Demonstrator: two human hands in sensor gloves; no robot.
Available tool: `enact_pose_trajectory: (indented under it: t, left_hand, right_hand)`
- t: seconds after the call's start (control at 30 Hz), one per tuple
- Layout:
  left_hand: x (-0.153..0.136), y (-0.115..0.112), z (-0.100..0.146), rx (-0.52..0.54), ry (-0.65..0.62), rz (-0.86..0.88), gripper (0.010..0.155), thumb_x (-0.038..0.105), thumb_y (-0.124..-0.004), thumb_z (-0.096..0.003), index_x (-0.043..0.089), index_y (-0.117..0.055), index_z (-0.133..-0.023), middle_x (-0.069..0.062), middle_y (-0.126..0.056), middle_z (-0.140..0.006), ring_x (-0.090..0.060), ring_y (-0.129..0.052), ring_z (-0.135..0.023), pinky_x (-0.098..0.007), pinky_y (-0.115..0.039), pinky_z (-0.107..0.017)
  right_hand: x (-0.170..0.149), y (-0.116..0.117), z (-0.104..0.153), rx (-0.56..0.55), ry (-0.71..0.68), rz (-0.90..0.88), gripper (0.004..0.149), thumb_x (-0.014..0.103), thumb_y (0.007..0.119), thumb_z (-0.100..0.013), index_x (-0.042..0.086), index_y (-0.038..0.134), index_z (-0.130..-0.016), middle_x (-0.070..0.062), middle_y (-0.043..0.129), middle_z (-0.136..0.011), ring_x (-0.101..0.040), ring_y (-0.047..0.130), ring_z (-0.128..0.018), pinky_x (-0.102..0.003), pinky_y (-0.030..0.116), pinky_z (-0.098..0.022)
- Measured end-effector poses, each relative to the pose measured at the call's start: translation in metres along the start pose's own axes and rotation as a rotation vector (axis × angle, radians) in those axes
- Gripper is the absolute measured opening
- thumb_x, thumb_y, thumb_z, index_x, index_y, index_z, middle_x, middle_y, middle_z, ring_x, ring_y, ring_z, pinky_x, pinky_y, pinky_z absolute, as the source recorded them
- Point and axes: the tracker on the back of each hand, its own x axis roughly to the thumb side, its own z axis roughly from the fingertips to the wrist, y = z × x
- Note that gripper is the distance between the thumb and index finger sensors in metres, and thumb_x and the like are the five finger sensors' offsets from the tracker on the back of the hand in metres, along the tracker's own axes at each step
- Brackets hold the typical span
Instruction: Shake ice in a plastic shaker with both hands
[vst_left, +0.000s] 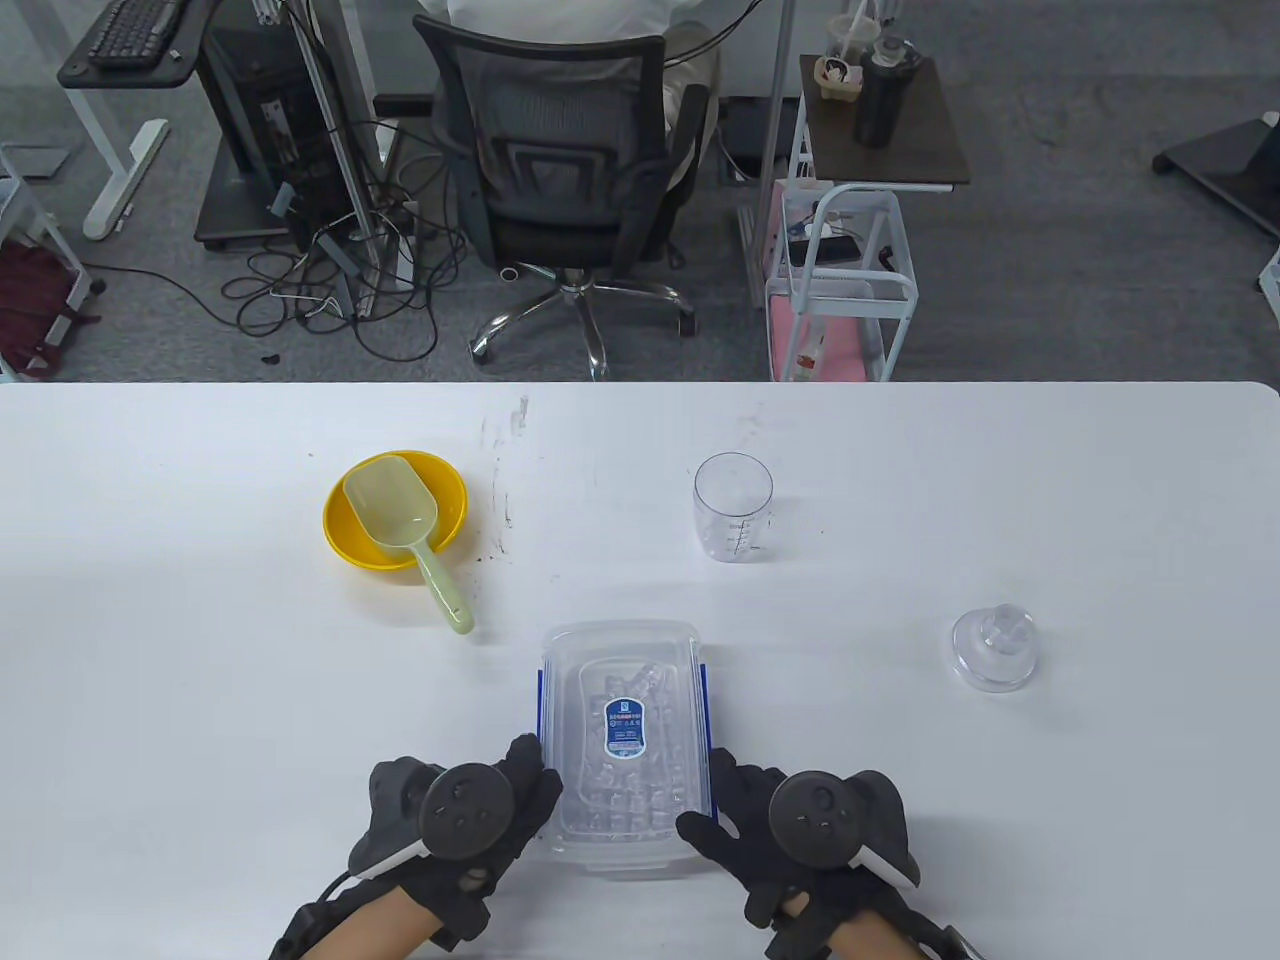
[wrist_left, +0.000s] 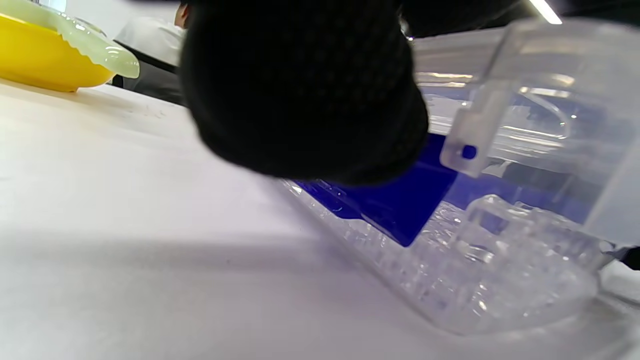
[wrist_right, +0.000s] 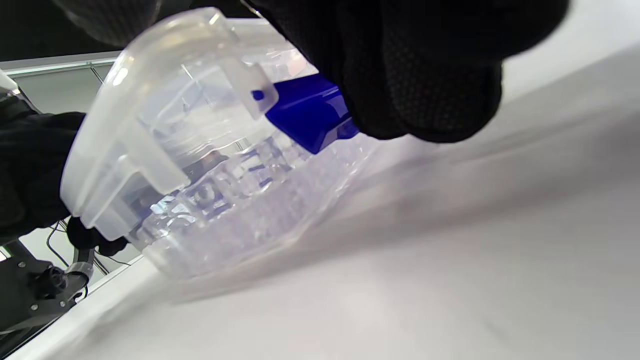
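A clear lidded ice box (vst_left: 620, 740) with blue side clips holds ice cubes near the table's front edge. My left hand (vst_left: 500, 800) touches its left side at the blue clip (wrist_left: 400, 205). My right hand (vst_left: 735, 810) touches its right side at the other blue clip (wrist_right: 310, 112). The box also shows in the left wrist view (wrist_left: 500, 200) and the right wrist view (wrist_right: 200, 150). The clear shaker cup (vst_left: 733, 506) stands open and upright at the middle of the table. Its clear lid (vst_left: 994, 648) lies apart at the right.
A yellow bowl (vst_left: 440, 500) with a pale green scoop (vst_left: 400, 520) in it sits at the left; the bowl also shows in the left wrist view (wrist_left: 45, 60). The white table (vst_left: 200, 650) ends at an office chair (vst_left: 570, 170) and carts beyond.
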Motion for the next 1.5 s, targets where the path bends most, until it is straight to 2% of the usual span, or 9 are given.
enact_pose_trajectory:
  t: [0.57,0.93,0.97,1.03,1.13,1.2,1.23,1.37,1.5]
  left_hand:
    - [0.005,0.019,0.01,0.222,-0.096,0.116,0.065,0.046,-0.062,-0.0548,-0.007,-0.071,-0.091,-0.001,-0.105,-0.041,-0.01,-0.104,-0.013,-0.017,-0.088,-0.005]
    - [0.016,0.02,0.016,0.314,-0.211,0.085,0.07,0.05,-0.064,-0.0544,-0.006,-0.064,-0.097,-0.005,-0.104,-0.048,-0.014,-0.105,-0.021,-0.02,-0.09,-0.011]
    - [0.017,0.02,0.017,0.321,-0.224,0.072,0.071,0.051,-0.064,-0.0542,-0.006,-0.062,-0.097,-0.004,-0.104,-0.049,-0.014,-0.105,-0.021,-0.02,-0.09,-0.012]
    - [0.02,0.018,0.017,0.322,-0.232,0.05,0.072,0.052,-0.063,-0.0542,-0.006,-0.061,-0.098,-0.005,-0.104,-0.051,-0.015,-0.106,-0.023,-0.021,-0.09,-0.013]
    - [0.02,0.016,0.016,0.303,-0.233,0.035,0.072,0.053,-0.064,-0.0541,-0.003,-0.06,-0.1,-0.006,-0.103,-0.053,-0.016,-0.106,-0.025,-0.023,-0.09,-0.015]
    - [0.021,0.016,0.014,0.267,-0.209,-0.008,0.073,0.053,-0.064,-0.0539,-0.002,-0.059,-0.101,-0.009,-0.103,-0.055,-0.019,-0.106,-0.027,-0.025,-0.09,-0.016]
    - [0.021,0.017,0.013,0.213,-0.168,-0.066,0.075,0.054,-0.064,-0.0536,-0.002,-0.058,-0.102,-0.01,-0.103,-0.057,-0.022,-0.106,-0.03,-0.027,-0.091,-0.018]
    - [0.02,0.011,0.011,-0.025,0.004,-0.232,0.095,0.07,-0.058,-0.0492,-0.006,-0.046,-0.104,-0.014,-0.101,-0.065,-0.025,-0.106,-0.038,-0.031,-0.091,-0.024]
    - [0.016,-0.003,0.007,-0.208,0.081,-0.139,0.097,0.069,-0.058,-0.049,-0.01,-0.042,-0.103,-0.02,-0.1,-0.066,-0.031,-0.106,-0.038,-0.035,-0.091,-0.025]
  right_hand:
    - [-0.004,-0.023,0.007,-0.17,-0.066,-0.209,0.113,0.072,0.079,-0.019,-0.006,0.057,-0.096,-0.021,0.087,-0.077,-0.036,0.091,-0.05,-0.029,0.083,-0.023]
    - [-0.027,-0.027,0.006,-0.054,0.012,-0.852,0.087,0.047,0.09,-0.027,0.0,0.067,-0.095,-0.008,0.094,-0.07,-0.022,0.098,-0.044,-0.019,0.086,-0.019]
    - [-0.028,-0.028,0.005,-0.048,-0.013,-0.892,0.06,0.04,0.077,-0.048,0.004,0.069,-0.095,-0.005,0.094,-0.069,-0.022,0.097,-0.044,-0.019,0.086,-0.02]
    - [-0.029,-0.029,0.005,-0.047,-0.032,-0.939,0.058,0.04,0.077,-0.048,0.006,0.071,-0.095,-0.004,0.094,-0.068,-0.021,0.097,-0.043,-0.017,0.086,-0.02]
    - [-0.028,-0.034,0.006,-0.088,-0.078,-0.976,0.055,0.038,0.078,-0.048,0.009,0.074,-0.094,-0.004,0.094,-0.066,-0.022,0.095,-0.041,-0.016,0.085,-0.02]
    - [-0.029,-0.041,0.007,-0.106,-0.102,-1.008,0.076,0.046,0.089,-0.027,0.011,0.074,-0.093,-0.004,0.093,-0.065,-0.022,0.094,-0.04,-0.015,0.084,-0.019]
    - [-0.031,-0.046,0.009,-0.125,-0.099,-1.037,0.076,0.046,0.089,-0.028,0.011,0.074,-0.093,-0.005,0.092,-0.065,-0.022,0.093,-0.041,-0.015,0.083,-0.02]
    - [-0.043,-0.074,0.022,-0.335,-0.103,-0.994,0.078,0.047,0.09,-0.027,0.01,0.074,-0.093,-0.006,0.091,-0.063,-0.022,0.091,-0.038,-0.014,0.081,-0.018]
    - [-0.052,-0.1,0.038,-0.563,-0.047,-0.833,0.083,0.048,0.095,-0.021,0.005,0.076,-0.09,-0.008,0.092,-0.057,-0.021,0.09,-0.031,-0.014,0.079,-0.013]
